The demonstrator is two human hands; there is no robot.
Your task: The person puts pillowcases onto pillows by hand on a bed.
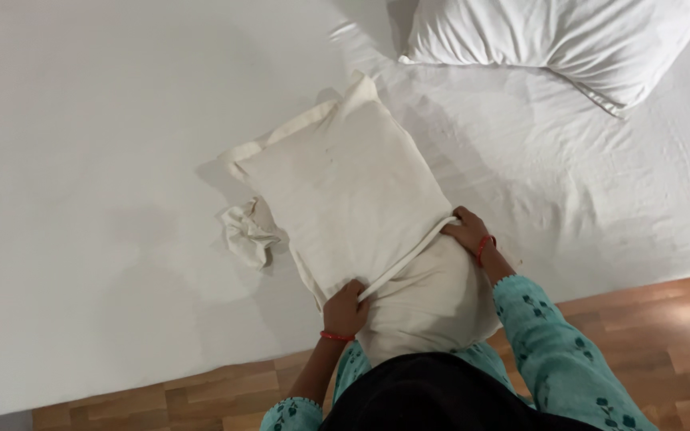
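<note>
A cream pillow (433,299) lies at the near edge of the bed, partly inside an off-white pillowcase (345,191). My left hand (346,310) grips the open hem of the pillowcase on the pillow's left side. My right hand (466,231) grips the same hem on the right side. The hem stretches as a taut band between both hands across the pillow. The far end of the pillowcase lies flat and slack on the sheet, with a bunched corner (247,231) at its left.
A white sheet (105,160) covers the bed. A second white pillow (569,36) lies at the top right. Wooden floor (656,319) shows along the bottom edge, right up against the bed.
</note>
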